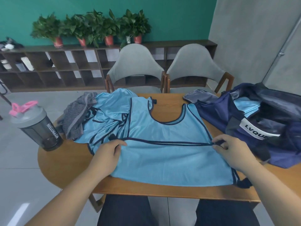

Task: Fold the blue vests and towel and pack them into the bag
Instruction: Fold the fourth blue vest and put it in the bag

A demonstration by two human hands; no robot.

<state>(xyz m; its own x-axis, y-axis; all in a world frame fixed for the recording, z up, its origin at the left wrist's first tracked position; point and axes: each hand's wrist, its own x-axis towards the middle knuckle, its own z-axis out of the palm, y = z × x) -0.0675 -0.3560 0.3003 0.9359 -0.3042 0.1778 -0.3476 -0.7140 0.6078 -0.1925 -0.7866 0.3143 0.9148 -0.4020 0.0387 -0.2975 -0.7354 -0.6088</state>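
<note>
Left hand [108, 150] and right hand [231, 151] each pinch a hem corner of the vest [162, 160] spread mid-table: its first fold seems under way. Next, probably lay the hem on the neckline. Farther off are the pile [110, 115], the towel [76, 118] left and the bag [216, 115] right.

Bright, even indoor light
We observe faint, soft shadows, a glare patch on the floor [18, 212], slight softness, and wide-angle bending at the edges.

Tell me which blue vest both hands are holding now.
The vest spread flat nearest the person: the left hand and right hand grip its folded-over edge. The crumpled vests lie beside the grey towel; another vest sits inside the bag.
</note>
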